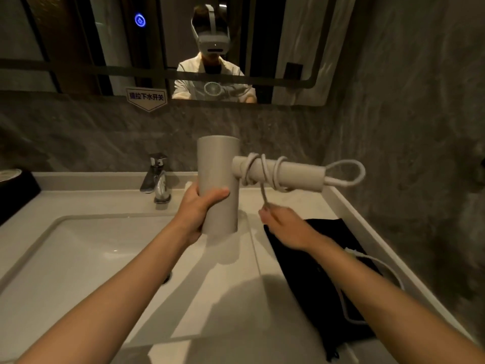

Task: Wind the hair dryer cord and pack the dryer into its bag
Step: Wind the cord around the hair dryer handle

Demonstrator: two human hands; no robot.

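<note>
A pale grey hair dryer (217, 164) is held upright above the counter, its barrel vertical and its handle (296, 174) sticking out to the right. My left hand (199, 208) grips the barrel's lower part. The grey cord (265, 172) is wrapped a few turns around the handle, with a loop at the handle's end. My right hand (283, 227) pinches the cord just below the handle, pulling it taut. The loose end of the cord trails over the black bag (322, 279), which lies flat on the counter at the right under my right forearm.
A white basin (78, 258) lies at the left below a chrome tap (157, 177). A dark box (15, 190) stands at the far left. The mirror (168, 48) above reflects a person. A grey stone wall (420, 153) closes the right side.
</note>
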